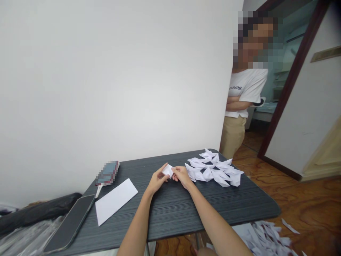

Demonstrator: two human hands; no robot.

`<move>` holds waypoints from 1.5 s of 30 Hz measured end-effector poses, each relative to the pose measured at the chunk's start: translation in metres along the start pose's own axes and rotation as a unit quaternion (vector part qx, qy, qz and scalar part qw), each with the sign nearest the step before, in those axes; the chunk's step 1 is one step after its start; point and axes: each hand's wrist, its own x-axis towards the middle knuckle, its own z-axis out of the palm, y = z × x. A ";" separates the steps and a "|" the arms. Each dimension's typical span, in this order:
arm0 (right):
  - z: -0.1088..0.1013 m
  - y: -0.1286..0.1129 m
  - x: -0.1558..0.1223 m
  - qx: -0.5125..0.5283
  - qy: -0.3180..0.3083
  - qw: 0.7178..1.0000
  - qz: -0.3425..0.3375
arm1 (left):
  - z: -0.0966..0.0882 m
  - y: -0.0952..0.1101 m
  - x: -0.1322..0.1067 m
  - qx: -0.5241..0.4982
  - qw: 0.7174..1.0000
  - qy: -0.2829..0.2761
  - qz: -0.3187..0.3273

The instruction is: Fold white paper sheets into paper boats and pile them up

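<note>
Between my two hands, above the middle of the dark table (170,213), is a small folded white paper (168,170). My left hand (157,179) pinches its left side with thumb and fingers. On its right edge, my right hand (181,175) closes with thumb and fingertips. Just right of my right hand lies a group of several folded white paper boats (209,174), with pointed ends. Left of my left hand, a white paper sheet (115,201) rests flat on the tabletop.
At the table's left edge lies a dark phone-like slab (73,222), near a blurred-out device (108,173) with a white cable. Many white paper pieces (262,238) are on the floor at lower right. A person in a white shirt (247,87) stands by the doorway, arms folded. A wall is behind.
</note>
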 end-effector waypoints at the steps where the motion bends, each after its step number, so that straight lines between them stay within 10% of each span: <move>1: 0.000 0.000 0.000 0.021 -0.011 1.000 0.006 | 0.000 0.002 0.000 -0.008 1.000 -0.021 0.006; 34: 0.007 -0.013 -0.013 0.066 -0.140 0.987 -0.047 | -0.004 0.007 -0.004 -0.043 0.998 0.038 -0.036; 45: 0.004 0.001 0.001 0.013 -0.016 0.997 -0.077 | -0.004 -0.003 -0.004 -0.083 0.995 0.044 -0.018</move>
